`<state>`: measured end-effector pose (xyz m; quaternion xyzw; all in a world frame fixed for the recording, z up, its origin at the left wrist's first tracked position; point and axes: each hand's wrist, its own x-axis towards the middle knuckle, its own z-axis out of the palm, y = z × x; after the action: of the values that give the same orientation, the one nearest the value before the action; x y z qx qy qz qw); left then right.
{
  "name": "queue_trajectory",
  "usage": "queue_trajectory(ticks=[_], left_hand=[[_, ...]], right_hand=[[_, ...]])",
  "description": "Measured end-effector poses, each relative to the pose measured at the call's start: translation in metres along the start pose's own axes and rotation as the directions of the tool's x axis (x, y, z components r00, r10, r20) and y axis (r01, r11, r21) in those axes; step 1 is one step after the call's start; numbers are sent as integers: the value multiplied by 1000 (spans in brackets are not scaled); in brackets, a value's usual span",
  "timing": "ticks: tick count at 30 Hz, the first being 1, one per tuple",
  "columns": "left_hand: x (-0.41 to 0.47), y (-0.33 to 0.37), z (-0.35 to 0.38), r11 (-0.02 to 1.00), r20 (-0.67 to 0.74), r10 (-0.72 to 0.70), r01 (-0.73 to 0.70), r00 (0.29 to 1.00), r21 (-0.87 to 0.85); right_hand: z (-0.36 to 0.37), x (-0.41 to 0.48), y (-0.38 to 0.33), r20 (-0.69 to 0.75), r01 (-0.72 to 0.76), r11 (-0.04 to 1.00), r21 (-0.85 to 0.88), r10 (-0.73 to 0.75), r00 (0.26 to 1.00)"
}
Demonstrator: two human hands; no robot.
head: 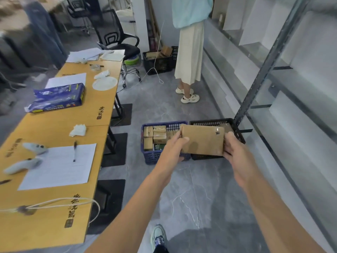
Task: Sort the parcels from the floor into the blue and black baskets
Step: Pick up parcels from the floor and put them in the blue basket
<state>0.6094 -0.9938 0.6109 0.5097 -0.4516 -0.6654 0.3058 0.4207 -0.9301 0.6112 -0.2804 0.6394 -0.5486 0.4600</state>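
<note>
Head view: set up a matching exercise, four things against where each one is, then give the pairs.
1. flat brown cardboard parcel
2. blue plastic basket
3. nearer black plastic basket
4. blue tissue pack

A. on the yellow wooden table
B. on the floor, holding small brown boxes
C. gripped by the left hand and right hand
D. on the floor by the grey metal rack post

Pairs: 1-C, 2-B, 3-D, 4-A.

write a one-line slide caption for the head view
Left hand and right hand hold a flat brown cardboard parcel, with the blue plastic basket and black plastic basket beyond.
</note>
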Motion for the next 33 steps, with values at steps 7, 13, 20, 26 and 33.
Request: queue_trajectory(ticks=[7, 13, 20, 26, 33], left_hand=[[70, 2, -83, 998, -43, -67, 67, 997, -3], [141, 3, -113, 989, -94, -144, 139, 985, -54], [241, -10, -128, 972, -157, -237, 235, 959, -28], [331, -9, -110, 940, -206, -338, 339, 919, -28], [415, -50, -117, 898, -256, -435, 438, 863, -47]], right_hand=[[86, 71, 13, 29, -108, 994, -7, 108, 994], [127, 144, 26, 71, -210, 977, -31, 212, 975], [148, 263, 64, 126, -337, 936, -103, 348, 929], [152, 364, 100, 160, -419, 887, -194, 450, 879], [164, 444, 151, 129, -511, 819, -261, 554, 822]])
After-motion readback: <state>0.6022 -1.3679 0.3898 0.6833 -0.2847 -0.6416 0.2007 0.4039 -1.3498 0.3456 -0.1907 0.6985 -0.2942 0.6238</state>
